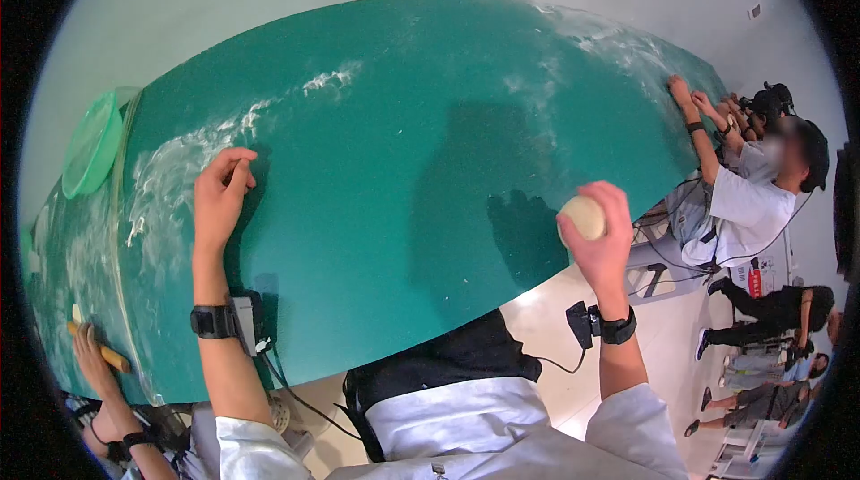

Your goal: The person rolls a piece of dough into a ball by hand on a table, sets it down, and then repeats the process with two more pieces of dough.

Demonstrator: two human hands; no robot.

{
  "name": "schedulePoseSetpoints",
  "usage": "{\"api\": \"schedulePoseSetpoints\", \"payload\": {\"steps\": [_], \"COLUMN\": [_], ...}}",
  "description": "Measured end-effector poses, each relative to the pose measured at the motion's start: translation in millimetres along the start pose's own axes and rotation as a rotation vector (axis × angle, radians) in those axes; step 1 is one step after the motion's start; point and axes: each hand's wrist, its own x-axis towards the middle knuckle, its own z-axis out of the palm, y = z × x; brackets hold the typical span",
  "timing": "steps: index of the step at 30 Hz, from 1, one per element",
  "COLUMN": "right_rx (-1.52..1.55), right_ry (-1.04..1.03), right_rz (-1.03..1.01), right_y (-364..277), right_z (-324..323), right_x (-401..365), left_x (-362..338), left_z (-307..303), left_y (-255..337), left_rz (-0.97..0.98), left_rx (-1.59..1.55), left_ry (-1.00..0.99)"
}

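A pale, round ball (pixel 582 218) that looks like dough is held by the right hand (pixel 611 222), right of centre in the frame. It is gripped with the thumb along its lower left side and the fingers wrapped over its top and right, so its left face is left exposed. No clear long axis is shown by the ball. It is seen beside the near edge of the green tabletop (pixel 376 211), and the dark shadow (pixel 524 234) of the hand is cast to the left, apart from it, by which a raised hold is suggested.

The left hand (pixel 226 177) is seen at centre left, well apart from the ball, which lies to its right and slightly lower in the frame. Its fingers are loosely curled over the tabletop; nothing is visibly held, though whether something small is pinched cannot be told. The ball is thus nearer to the right hand, by which it is already enclosed.

White powder (pixel 184 158) is streaked around the left hand and across the upper right. At upper left, a green mesh basket (pixel 93 144) is placed by the far edge. At lower left, a rolling pin (pixel 112 358) is touched by another person's hand (pixel 92 356), beside 1 small pale piece (pixel 77 312).
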Motion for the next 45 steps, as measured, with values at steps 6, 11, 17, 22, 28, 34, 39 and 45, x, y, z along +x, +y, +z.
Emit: {"api": "schedulePoseSetpoints", "payload": {"steps": [6, 11, 17, 22, 28, 34, 39, 45], "right_rx": [0.002, -0.003, 0.009, -0.005, -0.07, -0.068, 0.127, -0.052], "right_ry": [-0.236, 0.055, -0.121, 0.233, -0.015, -0.041, 0.159, -0.083], "right_rz": [0.09, 0.019, -0.014, -0.046, -0.073, -0.069, 0.0, -0.2], "right_y": [1, -7, 4, -2, 0, -2, 10, -7], "right_z": [-3, 3, 6, 16, 17, 35, 51, 16], "right_x": [-3, -2, -14, -12, -5, 21, 35, 23], "left_x": [2, 1, 0, 0, 0, 0, 2, -1], "left_z": [0, -1, 0, 1, 0, 2, 2, 1], "left_y": [-8, -1, -4, 0, 3, -5, -4, 4], "left_rz": [-0.005, -0.024, 0.016, -0.01, -0.003, 0.004, 0.011, -0.025], "left_rx": [0.001, 0.034, 0.023, 0.031, 0.043, -0.007, 0.009, 0.04], "left_ry": [-0.045, 0.0, 0.018, 0.028, 0.011, 0.031, 0.011, 0.02]}}
